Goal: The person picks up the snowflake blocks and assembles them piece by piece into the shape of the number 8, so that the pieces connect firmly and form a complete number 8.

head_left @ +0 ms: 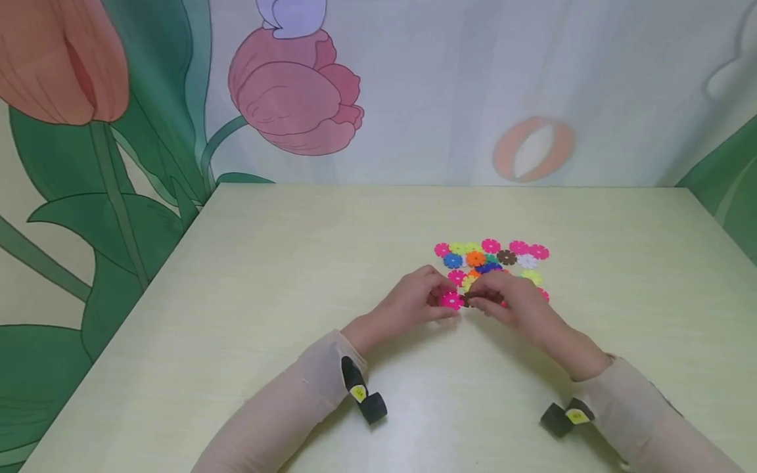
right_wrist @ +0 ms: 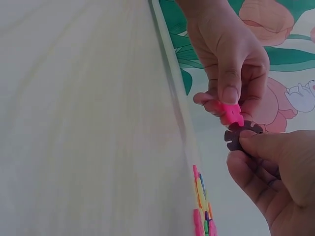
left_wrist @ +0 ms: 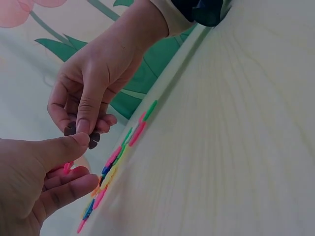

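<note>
My left hand (head_left: 411, 299) pinches a bright pink notched building disc (right_wrist: 232, 114) between thumb and fingers. A dark brown disc (right_wrist: 233, 139) of the same flower-like kind is gripped by my right hand (head_left: 526, 307), thumb on its face. In the right wrist view the edges of the two discs meet at their slots. Both hands are raised above the table in the wrist views. Beyond them lie rows of colored discs, among them a blue disc (head_left: 453, 261), an orange disc (head_left: 476, 259) and a white disc (head_left: 527, 261); my right hand hides some of these.
The pale wooden table (head_left: 248, 302) reaches back to a white curtain (head_left: 426, 98) printed with flowers. Each sleeve carries a black wrist camera, the left camera (head_left: 372, 407) and the right camera (head_left: 557, 420), close over the tabletop.
</note>
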Demonstrator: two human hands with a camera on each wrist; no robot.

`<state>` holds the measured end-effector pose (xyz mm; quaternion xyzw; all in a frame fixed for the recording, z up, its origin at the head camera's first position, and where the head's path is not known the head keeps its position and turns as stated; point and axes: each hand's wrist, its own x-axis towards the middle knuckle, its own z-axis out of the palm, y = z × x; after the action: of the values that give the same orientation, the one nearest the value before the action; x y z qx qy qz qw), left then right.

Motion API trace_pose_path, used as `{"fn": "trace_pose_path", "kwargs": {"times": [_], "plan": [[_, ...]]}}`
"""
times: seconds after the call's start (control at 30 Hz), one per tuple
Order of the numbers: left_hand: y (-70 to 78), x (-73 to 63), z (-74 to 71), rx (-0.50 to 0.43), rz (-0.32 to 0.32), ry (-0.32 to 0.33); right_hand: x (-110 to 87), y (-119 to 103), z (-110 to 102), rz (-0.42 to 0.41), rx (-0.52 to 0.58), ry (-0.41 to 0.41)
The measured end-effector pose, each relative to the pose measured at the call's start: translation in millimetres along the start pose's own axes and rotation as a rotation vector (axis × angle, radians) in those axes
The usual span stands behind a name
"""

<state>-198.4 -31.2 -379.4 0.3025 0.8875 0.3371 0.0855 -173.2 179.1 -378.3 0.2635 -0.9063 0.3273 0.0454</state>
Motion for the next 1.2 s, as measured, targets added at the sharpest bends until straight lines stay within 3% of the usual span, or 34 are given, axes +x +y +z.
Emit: {"fn": "trace_pose_path", "kwargs": {"times": [0.3, 0.67, 1.03, 1.2], "plan": [[2.0, -1.9, 1.5, 0.051, 0.059, -0.016, -1.6, -1, -1, -0.032, 0.063, -0.04], [1.7, -1.7, 5.2, 0.023, 0.099, 0.002, 0.4, -1, 2, 0.075, 0.152, -0.038], [1.0, -0.7, 5.3, 0.079, 0.02, 0.052, 4.0, 3, -15, 0.15, -0.024, 0.002], [1.1, -2.3, 4.8, 0.156, 0.055, 0.051, 3.5, 7, -25, 0.204, -0.092, -0.011]]}}
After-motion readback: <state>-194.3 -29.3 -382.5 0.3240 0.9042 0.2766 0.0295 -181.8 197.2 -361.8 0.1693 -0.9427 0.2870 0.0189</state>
